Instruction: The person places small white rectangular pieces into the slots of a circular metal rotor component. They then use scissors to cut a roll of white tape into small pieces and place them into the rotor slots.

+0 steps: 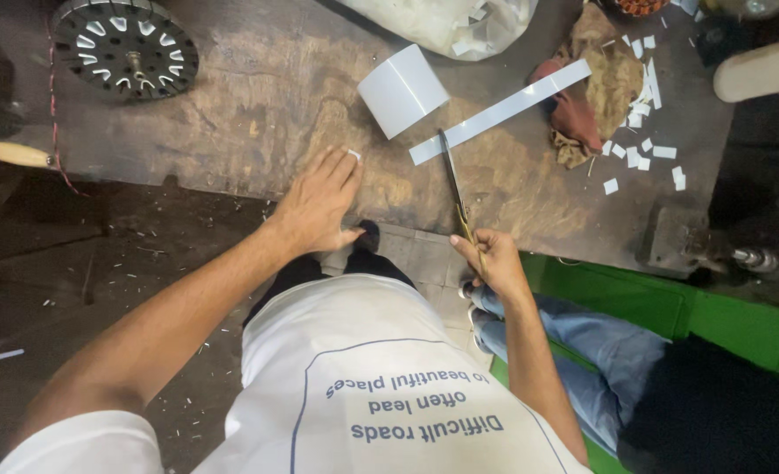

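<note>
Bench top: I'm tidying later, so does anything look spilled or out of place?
Yes. White paper scraps lie scattered beside a crumpled rag at the bench's right end, and small bits litter the floor below.

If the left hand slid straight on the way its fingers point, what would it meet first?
Likely the small white paper piece at the left hand's fingertips; it already looks touching. Farther along that line lies the curled white sheet, though depth is unclear.

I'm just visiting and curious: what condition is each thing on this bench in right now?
Left hand: flat on the bench, fingers on a small white piece.
Right hand: gripping scissors, blades closed.
White roll: partly unrolled.
White strip: cut loose, lying flat.
Rag: crumpled.
</note>
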